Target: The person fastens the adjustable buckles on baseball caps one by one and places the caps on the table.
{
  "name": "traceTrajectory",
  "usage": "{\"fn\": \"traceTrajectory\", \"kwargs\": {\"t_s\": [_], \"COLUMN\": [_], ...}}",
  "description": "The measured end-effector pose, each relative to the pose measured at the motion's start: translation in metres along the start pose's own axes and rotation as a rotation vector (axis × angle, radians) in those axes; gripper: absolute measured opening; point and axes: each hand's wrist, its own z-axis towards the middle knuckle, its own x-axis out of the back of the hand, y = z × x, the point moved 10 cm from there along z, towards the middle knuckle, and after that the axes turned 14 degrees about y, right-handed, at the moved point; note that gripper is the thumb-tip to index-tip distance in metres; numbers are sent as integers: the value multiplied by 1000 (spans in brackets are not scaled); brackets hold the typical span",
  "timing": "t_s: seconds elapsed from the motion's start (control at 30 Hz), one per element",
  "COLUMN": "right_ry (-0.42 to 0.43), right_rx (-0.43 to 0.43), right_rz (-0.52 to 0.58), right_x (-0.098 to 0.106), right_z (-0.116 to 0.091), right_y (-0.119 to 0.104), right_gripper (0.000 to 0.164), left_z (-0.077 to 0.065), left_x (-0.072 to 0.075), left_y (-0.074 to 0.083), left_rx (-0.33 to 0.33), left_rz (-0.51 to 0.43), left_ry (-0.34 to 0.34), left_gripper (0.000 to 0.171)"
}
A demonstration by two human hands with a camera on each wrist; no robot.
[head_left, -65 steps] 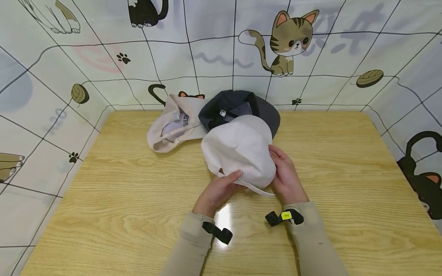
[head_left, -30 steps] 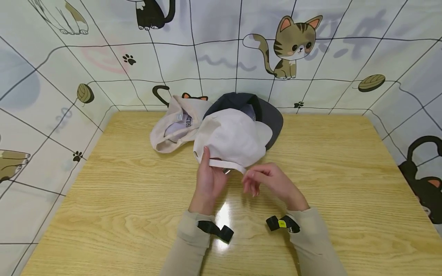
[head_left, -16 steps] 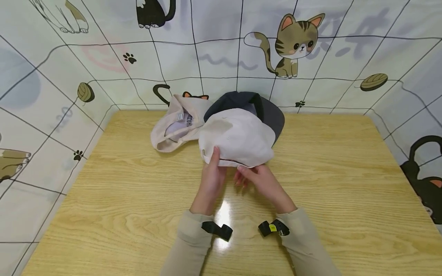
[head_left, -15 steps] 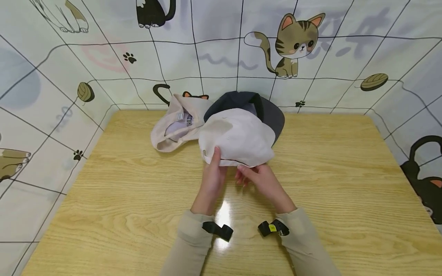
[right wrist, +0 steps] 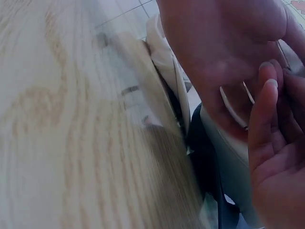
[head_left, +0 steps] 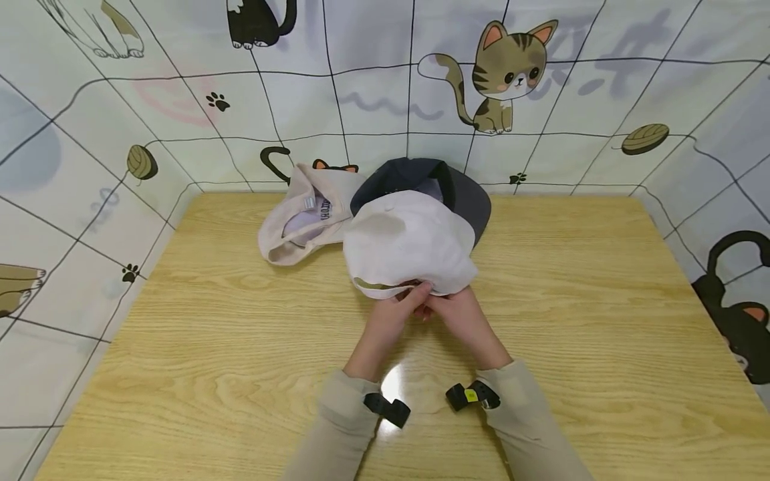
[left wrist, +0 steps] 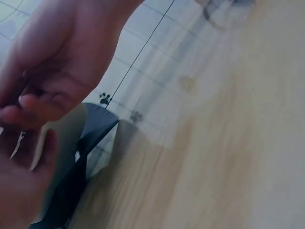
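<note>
Left hand [head_left: 391,317] and right hand [head_left: 462,317] are pinching the white cap [head_left: 409,237] by its strap [head_left: 381,292], fingers closed. A dark cap [head_left: 472,200] is lying behind.

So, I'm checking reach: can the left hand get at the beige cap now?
Probably, once freed: the left hand holds the white cap, but nothing covers the left side of the beige cap.

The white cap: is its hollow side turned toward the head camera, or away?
Away: the white cap shows its crown's top button.
</note>
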Motion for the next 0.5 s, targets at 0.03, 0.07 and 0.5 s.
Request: {"fn": "traceTrajectory", "kwargs": {"t_s": [0.03, 0.07, 0.5], "right_ry": [3, 8, 256], "right_rx": [1, -4, -11], "right_rz": [-3, -2, -51], "right_x": [0, 0, 44], "right_z": [0, 1, 13], "right_y": [0, 0, 16], "right_gripper": [4, 4, 11], "left_z": [0, -1, 3], "left_x": [0, 1, 26], "left_y": [3, 7, 39], "left_rx": [-12, -34, -132], "left_rz": [-5, -10, 170], "left_ry": [15, 27, 175], "left_gripper": [23, 22, 24]}}
